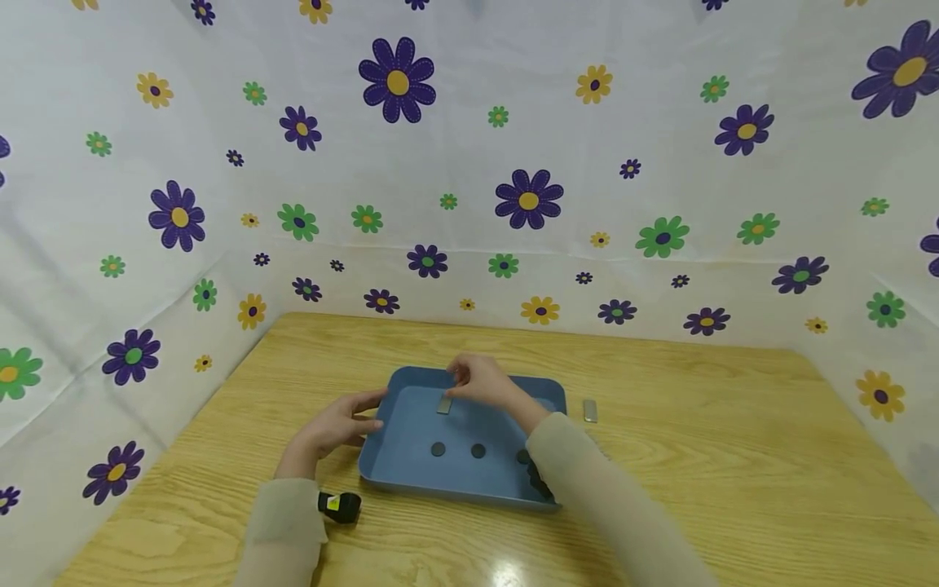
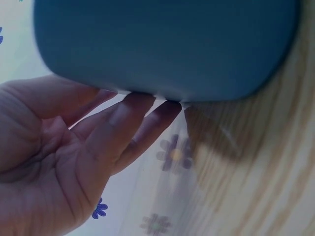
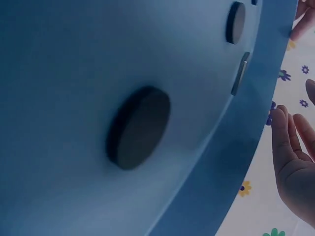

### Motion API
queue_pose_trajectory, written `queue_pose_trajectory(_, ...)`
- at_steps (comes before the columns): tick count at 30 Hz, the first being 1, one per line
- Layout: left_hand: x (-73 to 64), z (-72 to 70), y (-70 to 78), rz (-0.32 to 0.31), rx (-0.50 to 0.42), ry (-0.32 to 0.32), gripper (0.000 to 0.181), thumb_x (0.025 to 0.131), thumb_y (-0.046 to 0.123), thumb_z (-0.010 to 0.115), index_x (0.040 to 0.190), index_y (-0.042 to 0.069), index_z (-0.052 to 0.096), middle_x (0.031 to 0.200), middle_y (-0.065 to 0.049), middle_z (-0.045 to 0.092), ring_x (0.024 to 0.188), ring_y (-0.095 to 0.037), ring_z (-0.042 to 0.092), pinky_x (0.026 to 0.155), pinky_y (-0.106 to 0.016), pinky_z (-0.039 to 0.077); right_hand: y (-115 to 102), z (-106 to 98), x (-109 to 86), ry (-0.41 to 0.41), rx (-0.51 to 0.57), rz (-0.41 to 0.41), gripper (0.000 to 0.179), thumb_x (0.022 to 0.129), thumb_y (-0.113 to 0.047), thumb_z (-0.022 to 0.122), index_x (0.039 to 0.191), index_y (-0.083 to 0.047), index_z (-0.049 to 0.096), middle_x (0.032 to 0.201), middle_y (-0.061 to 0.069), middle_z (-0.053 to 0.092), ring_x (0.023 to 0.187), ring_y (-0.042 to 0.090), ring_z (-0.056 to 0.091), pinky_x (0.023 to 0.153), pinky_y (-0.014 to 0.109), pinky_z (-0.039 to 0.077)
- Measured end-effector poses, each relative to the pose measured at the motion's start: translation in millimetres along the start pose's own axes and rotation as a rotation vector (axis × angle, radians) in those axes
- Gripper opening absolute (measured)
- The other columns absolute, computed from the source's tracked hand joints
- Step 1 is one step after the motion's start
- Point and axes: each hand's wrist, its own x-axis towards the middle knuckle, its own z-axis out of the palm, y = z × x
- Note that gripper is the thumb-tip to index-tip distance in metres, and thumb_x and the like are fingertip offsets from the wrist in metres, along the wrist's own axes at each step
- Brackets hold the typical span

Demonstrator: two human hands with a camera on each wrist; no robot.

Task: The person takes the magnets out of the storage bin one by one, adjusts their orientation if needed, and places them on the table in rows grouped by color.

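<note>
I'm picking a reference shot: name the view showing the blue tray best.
The head view: nearly the whole blue tray shows, despite the right arm. Left wrist shows only its outside; right wrist, part of its inside.

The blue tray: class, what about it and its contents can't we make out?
1. Head: how many dark pieces lie near the tray's right end; the right sleeve hides some.
2. Left wrist: the inside, hidden by the outer wall.
3. Right wrist: the topmost dark object, cut off by the top edge.
4. Head: markings on the metal piece inside, too small.
</note>
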Motion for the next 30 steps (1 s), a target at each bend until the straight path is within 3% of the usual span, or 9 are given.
queue_pose_trajectory(17, -1.1, -0.1, 0.5, 0.007, 0.006, 0.004, 0.058, 0.087, 0.006, 0.055, 0.138, 0.003, 0.029, 0.138, -0.022, 0.028, 0.113, -0.038, 0.043, 0.079, -0.043, 0.047, 2.9, 17.4, 4.5, -0.076, -0.045, 0.039, 0.034, 0.077, -0.012, 0.069, 0.105, 0.004, 0.057, 0.096, 0.014, 0.058, 0.087, 0.021, 0.054, 0.072, 0.031, 0.046)
queue_pose_trajectory(30, -1.4, 0.0, 0.6, 0.003, 0.009, 0.013, 0.058, 0.086, 0.006, 0.056, 0.138, 0.003, 0.03, 0.138, -0.021, 0.029, 0.113, -0.038, 0.044, 0.078, -0.042, 0.047, 4.4, 26.8, 9.6, -0.127, -0.24, 0.072, 0.041, 0.078, -0.017, 0.068, 0.11, 0.005, 0.057, 0.101, 0.014, 0.06, 0.09, 0.024, 0.057, 0.075, 0.035, 0.047)
